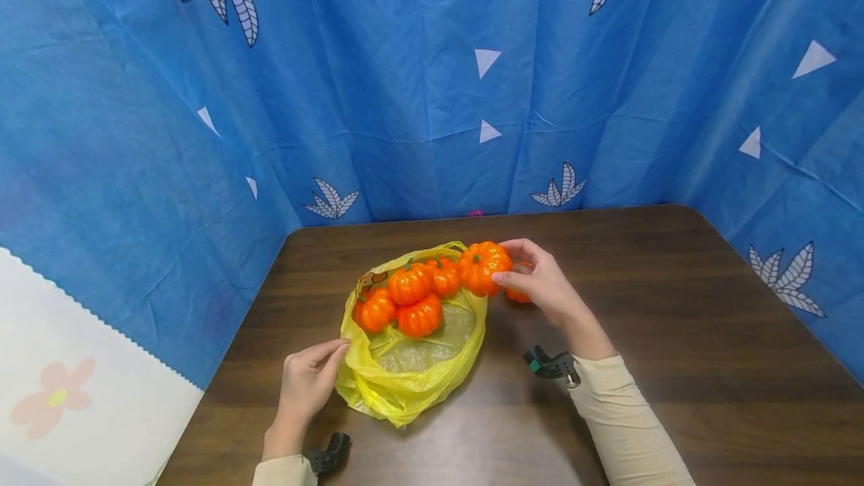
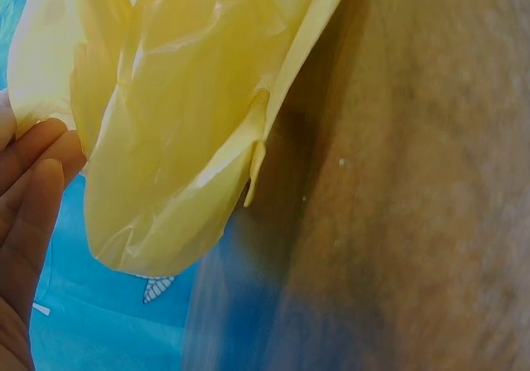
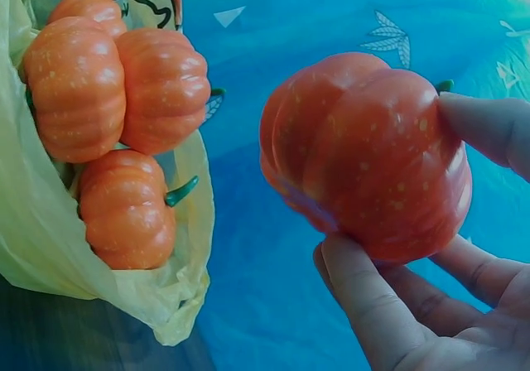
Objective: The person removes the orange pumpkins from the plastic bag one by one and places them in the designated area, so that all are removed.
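Note:
A yellow plastic bag (image 1: 432, 392) sits on the table with its mouth spread wide. Several small orange pumpkins (image 1: 410, 283) with green stems lie inside, bunched toward its far left side. At the bag's left rim, my left hand (image 1: 307, 381) pinches the thin plastic between thumb and fingers. My right hand (image 1: 550, 291) grips another small pumpkin (image 3: 364, 160) between thumb and fingers, at the bag's right rim in the head view. One more pumpkin (image 1: 518, 294) is on the table behind the right hand, partly hidden by it.
The dark wooden table (image 1: 675, 366) extends to the right of the bag. A blue curtain (image 1: 418, 96) with leaf and triangle prints hangs along the back and sides. A white cloth (image 1: 81, 366) with a pink flower lies at the left. Black wrist mounts (image 1: 553, 364) stick out from both sleeves.

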Demonstrator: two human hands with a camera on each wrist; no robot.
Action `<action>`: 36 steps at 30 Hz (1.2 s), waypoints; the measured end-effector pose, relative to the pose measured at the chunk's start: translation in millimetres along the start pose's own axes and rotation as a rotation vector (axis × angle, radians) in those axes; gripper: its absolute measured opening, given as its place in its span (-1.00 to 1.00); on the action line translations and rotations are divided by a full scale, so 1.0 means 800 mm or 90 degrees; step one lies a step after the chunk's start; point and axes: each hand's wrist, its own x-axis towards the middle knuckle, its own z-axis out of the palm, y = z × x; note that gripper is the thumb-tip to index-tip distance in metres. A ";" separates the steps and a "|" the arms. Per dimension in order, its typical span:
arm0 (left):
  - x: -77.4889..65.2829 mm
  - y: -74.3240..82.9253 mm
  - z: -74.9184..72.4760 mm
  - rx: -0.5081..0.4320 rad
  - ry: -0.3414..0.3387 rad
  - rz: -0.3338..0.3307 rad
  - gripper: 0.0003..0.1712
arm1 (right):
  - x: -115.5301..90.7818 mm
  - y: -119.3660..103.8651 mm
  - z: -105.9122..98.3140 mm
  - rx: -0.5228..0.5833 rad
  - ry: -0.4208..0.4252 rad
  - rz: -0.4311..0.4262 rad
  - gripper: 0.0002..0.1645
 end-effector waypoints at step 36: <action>0.001 -0.001 0.002 -0.002 0.004 -0.001 -0.88 | -0.011 -0.009 -0.051 -0.019 0.089 0.042 -0.32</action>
